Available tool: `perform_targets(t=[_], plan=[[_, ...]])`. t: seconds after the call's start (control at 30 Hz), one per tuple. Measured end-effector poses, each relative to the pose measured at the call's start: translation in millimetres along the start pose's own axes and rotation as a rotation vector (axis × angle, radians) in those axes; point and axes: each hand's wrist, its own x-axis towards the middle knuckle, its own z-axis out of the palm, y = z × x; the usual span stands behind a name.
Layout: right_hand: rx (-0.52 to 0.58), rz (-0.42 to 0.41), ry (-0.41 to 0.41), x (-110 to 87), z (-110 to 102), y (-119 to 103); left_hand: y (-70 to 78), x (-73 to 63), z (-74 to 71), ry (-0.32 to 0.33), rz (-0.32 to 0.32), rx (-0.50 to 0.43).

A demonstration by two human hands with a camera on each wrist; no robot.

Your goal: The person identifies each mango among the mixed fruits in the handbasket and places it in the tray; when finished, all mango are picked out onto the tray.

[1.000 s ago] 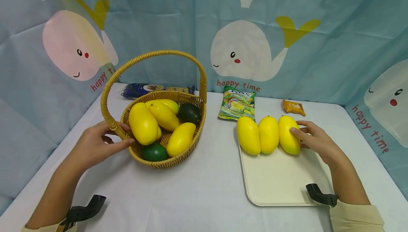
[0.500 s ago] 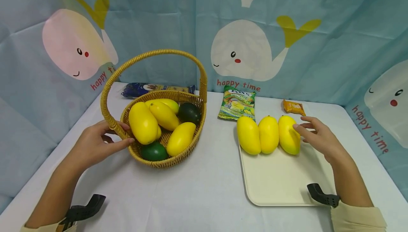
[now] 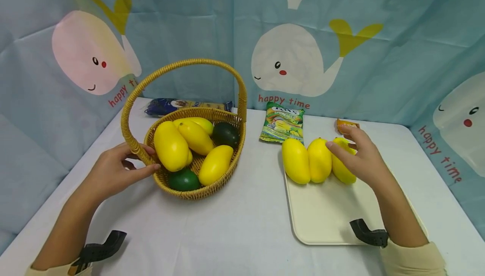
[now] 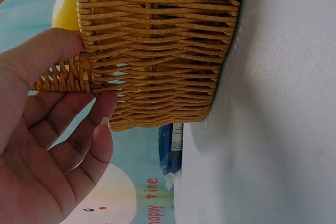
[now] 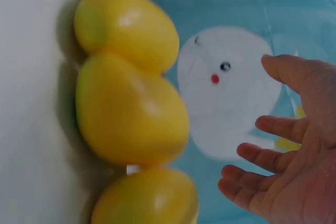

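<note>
On the left of the head view, a wicker basket with a tall arched handle holds several yellow mangoes and two dark green fruits. My left hand grips its rim at the handle's base, thumb at the top edge and fingers against the outer weave. On the right, three mangoes lie side by side across the far end of a cream tray. Above the rightmost one hovers my right hand, fingers spread and holding nothing; the right wrist view shows a gap between fingers and mangoes.
Behind the tray lie a green candy bag and a small orange packet, partly covered by the right hand. A blue packaged item lies behind the basket. A whale-print curtain closes off the back and sides.
My right hand has let go of the rightmost mango, lifted off it and shifted left over the row. The left hand and basket stay in place.
</note>
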Motion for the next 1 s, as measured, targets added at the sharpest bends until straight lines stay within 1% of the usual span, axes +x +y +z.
perform_targets(t=[0.13, 0.27, 0.57, 0.8, 1.0], plan=[[0.001, -0.121, 0.014, 2.6, 15.5, -21.0, 0.3, 0.3, -0.4, -0.001, 0.006, -0.008], [0.001, -0.202, 0.002, 5.9, 30.8, -39.3, 0.3, 0.2, -0.3, -0.006, 0.007, -0.015], [0.015, -0.335, -0.056, 16.3, 63.8, -73.1, 0.2, 0.1, -0.5, -0.01, -0.002, -0.016], [-0.002, -0.465, -0.079, 26.2, 91.0, -96.3, 0.2, -0.2, -0.8, -0.009, -0.005, -0.013], [0.022, -0.535, -0.105, 37.6, 117.8, -116.4, -0.4, -0.1, -0.5, -0.009, 0.003, -0.017]])
